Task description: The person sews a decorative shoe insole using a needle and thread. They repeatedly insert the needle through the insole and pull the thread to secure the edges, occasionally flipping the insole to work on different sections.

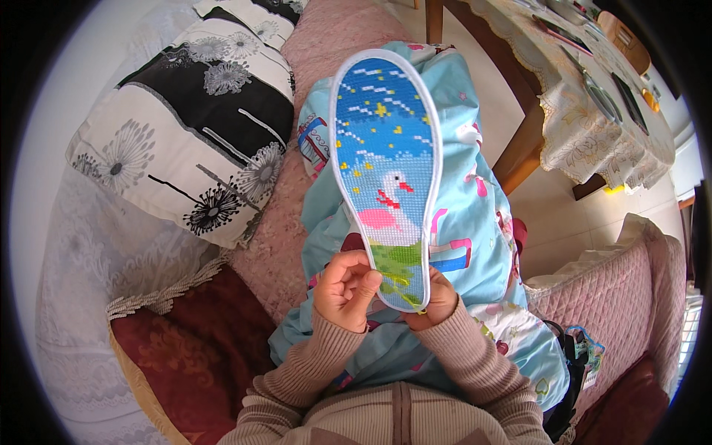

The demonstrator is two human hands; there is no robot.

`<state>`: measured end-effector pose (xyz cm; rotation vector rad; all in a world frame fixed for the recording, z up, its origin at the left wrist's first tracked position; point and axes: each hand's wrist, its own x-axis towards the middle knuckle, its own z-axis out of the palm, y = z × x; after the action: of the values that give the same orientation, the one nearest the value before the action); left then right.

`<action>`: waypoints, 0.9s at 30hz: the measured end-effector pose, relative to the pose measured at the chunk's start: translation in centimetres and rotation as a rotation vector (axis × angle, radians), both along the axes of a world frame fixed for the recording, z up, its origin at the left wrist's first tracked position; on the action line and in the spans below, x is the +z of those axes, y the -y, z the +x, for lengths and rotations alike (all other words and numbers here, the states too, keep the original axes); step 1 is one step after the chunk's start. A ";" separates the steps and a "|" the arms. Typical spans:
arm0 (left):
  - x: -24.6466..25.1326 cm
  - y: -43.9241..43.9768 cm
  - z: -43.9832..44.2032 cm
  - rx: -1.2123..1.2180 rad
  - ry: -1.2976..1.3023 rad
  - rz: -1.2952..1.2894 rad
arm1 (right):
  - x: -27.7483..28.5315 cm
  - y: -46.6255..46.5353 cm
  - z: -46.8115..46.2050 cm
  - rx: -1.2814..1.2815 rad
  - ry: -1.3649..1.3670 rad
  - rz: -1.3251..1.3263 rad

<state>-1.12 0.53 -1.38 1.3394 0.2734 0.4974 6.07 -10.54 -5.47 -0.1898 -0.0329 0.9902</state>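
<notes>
A cross-stitched insole (389,167) with a white border stands before me, its wide blue end pointing away. Its stitching shows a white bird with a pink wing over green. My left hand (346,290) pinches the left edge near the narrow end, thumb on top. Behind the right edge of that end is my right hand (439,297), with most of its fingers hidden by the insole. Yellow-green thread (396,278) lies loose across the heel part and trails to the lower rim. No needle can be made out.
A light-blue printed cloth (467,222) covers my lap. Black-and-white cushions (217,128) and a dark red cushion (189,345) lie on the left. On the right, a cloth-covered table (578,133) holds scissors (598,94) and a dark flat device (629,103).
</notes>
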 end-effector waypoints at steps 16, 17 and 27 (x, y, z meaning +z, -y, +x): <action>-1.6 -4.0 -0.8 -0.173 0.094 -0.618 | 0.2 4.6 4.3 -0.366 0.007 -0.343; -1.8 -4.7 -0.9 -0.208 0.117 -0.712 | 0.1 5.2 4.9 -0.440 0.018 -0.375; -2.0 -3.7 0.0 -0.623 0.064 -1.363 | 4.9 4.3 2.4 -0.588 0.830 -0.836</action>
<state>-1.14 4.26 -3.34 0.0283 0.0752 -0.2098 8.45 -14.87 -0.54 -1.2945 -0.3050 0.2318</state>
